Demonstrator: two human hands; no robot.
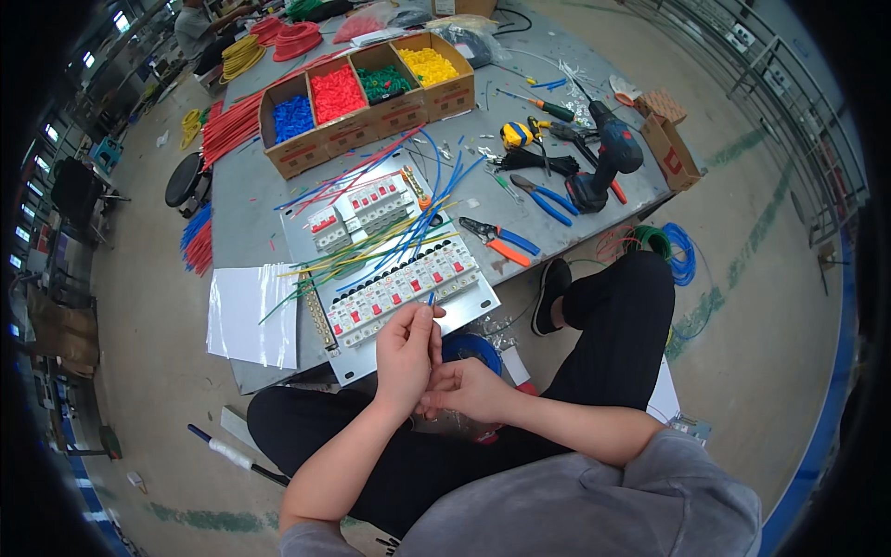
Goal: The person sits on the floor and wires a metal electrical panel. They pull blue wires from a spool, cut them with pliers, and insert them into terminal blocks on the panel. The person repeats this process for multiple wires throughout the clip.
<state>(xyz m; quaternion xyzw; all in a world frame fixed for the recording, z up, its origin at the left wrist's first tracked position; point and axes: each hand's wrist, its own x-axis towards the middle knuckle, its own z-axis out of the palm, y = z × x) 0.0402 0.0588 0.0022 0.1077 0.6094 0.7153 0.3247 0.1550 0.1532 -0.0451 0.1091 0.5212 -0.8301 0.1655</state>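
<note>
In front of the panel, my left hand [406, 357] is closed, thumb uppermost, in a pinch. A short blue end [431, 299], which looks like a piece of wire, sticks out above its fingertips. Just below and to the right, my right hand [471, 388] has its fingers drawn together close to the left; what they hold, if anything, is hidden. Beyond both hands lies a metal mounting plate [484, 303] with a long row of white breakers [394, 291] with red levers. Loose blue wires [429, 223] and yellow-green wires [348, 255] lie across it.
A divided cardboard box [390, 119] holds blue, red, green and yellow small parts. Right of the plate lie orange-blue wire strippers [501, 240], blue-handled pliers [546, 200] and a drill [608, 153]. White sheets [251, 316] lie left; a blue bucket [473, 351] stands below the table edge.
</note>
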